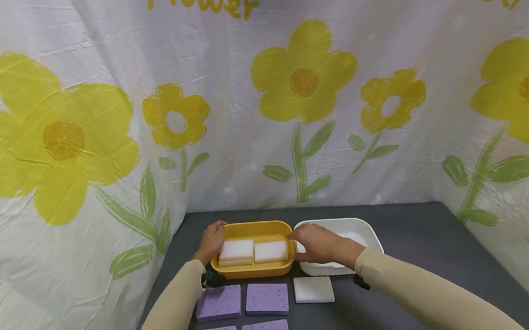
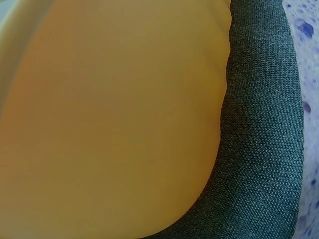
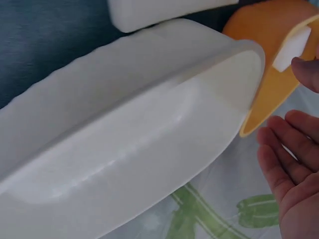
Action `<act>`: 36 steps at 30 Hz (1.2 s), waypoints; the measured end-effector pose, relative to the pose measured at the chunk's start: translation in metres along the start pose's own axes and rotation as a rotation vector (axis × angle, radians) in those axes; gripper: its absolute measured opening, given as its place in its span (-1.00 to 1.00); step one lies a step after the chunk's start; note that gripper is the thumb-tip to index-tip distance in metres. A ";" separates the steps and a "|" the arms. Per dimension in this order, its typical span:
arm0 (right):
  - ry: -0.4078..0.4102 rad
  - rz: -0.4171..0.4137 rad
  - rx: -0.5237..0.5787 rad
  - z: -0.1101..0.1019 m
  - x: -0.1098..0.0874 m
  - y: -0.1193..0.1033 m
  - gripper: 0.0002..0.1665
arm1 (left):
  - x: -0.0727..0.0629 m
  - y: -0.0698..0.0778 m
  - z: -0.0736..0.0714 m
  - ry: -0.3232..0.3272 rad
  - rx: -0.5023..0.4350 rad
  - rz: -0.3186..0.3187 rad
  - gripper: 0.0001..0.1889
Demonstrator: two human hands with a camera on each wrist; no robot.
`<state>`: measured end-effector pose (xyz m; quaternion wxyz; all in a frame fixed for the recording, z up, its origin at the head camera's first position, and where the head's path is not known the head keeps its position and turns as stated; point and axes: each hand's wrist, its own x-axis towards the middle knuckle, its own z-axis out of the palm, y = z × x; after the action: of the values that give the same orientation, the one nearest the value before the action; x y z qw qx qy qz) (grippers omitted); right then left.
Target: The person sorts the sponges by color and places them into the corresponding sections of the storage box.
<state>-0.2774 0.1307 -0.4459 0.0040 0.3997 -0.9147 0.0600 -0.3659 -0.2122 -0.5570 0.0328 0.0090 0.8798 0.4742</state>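
Observation:
My left hand (image 1: 212, 241) holds the left rim of a yellow tray (image 1: 257, 274), fingers at its far left corner. The tray's outer wall (image 2: 114, 119) fills most of the left wrist view, and the hand is out of that view. Inside the tray, white sponges (image 1: 236, 251) lie at the left, with another white sponge (image 1: 271, 252) beside them. My right hand (image 1: 318, 242) reaches over the left end of a white tray (image 1: 343, 269), fingertips at the yellow tray's right rim. In the right wrist view its fingers (image 3: 294, 137) are extended and loose, holding nothing.
A white sponge (image 1: 314, 289) lies in front of the white tray. Several purple sponges (image 1: 266, 298) lie in rows nearer me on the dark tabletop (image 1: 415, 256). Behind and at both sides hangs a white curtain (image 1: 233, 177) with yellow flowers.

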 end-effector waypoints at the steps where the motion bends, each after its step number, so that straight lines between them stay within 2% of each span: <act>1: -0.006 0.005 0.000 -0.001 -0.004 -0.001 -0.52 | 0.000 0.000 0.000 -0.001 0.000 0.002 -0.54; 7: -0.046 0.045 0.011 -0.003 -0.025 -0.006 -0.43 | 0.000 -0.001 -0.002 -0.007 0.000 0.005 -0.54; 22: -0.019 -0.015 0.018 -0.007 -0.067 -0.027 -0.45 | 0.000 0.001 -0.002 -0.001 0.002 0.001 -0.53; 29: -0.034 -0.005 0.045 0.000 -0.081 -0.032 -0.47 | -0.001 0.003 -0.001 0.001 0.015 0.005 -0.53; 36: -0.028 -0.029 0.044 0.017 -0.090 -0.036 -0.46 | -0.003 0.003 0.000 0.003 0.019 0.010 -0.53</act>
<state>-0.1890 0.1698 -0.4634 -0.0169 0.4136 -0.9072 0.0743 -0.3626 -0.2107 -0.5549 0.0291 0.0128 0.8842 0.4661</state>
